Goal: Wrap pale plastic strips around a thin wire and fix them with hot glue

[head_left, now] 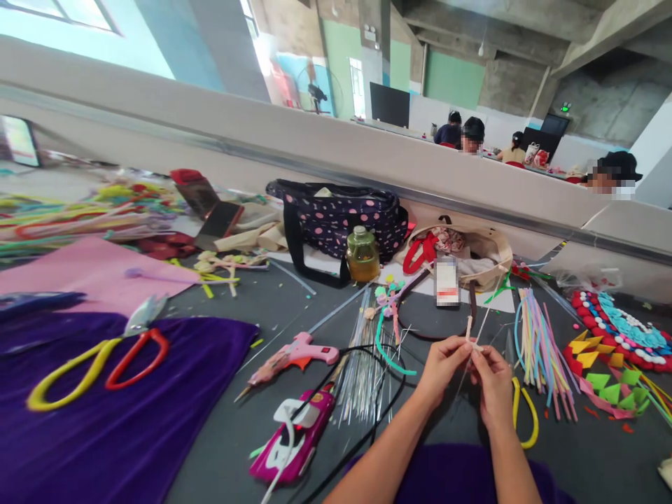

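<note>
My left hand (442,364) and my right hand (491,381) meet above the dark table, fingertips pinched together on a thin pale stick (469,329) that points upward. Both hands grip it near its lower end. Just left of them lies a bundle of clear thin rods (362,364) and a teal curved pipe cleaner (386,350). A fan of pastel pipe cleaners (540,350) lies to the right of my hands.
A pink glue gun (297,353) and a pink power strip (294,437) with cables lie left of my hands. Scissors (105,350) rest on purple cloth (105,413). A dotted bag (341,217), jar (362,255) and tote (472,252) stand behind. Felt decorations (619,336) sit right. People sit beyond the partition.
</note>
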`<action>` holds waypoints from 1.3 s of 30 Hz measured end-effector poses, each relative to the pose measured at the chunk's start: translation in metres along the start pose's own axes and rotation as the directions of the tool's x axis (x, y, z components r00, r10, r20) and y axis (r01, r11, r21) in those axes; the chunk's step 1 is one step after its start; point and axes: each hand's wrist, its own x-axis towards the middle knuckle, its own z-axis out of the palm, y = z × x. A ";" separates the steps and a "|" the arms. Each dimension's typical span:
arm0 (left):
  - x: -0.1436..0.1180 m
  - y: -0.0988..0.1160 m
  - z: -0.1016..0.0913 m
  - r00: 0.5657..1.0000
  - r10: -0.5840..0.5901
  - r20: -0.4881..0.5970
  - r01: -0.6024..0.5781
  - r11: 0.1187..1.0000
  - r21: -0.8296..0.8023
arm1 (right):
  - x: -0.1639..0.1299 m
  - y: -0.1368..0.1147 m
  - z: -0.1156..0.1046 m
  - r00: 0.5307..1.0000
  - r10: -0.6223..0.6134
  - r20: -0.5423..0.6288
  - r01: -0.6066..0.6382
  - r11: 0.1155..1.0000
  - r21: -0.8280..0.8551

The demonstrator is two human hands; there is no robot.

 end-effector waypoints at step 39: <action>0.008 0.018 -0.022 0.981 -0.062 -0.182 0.014 0.967 -0.253 | -0.010 -0.001 0.002 0.976 0.114 0.188 -0.102 0.992 -0.074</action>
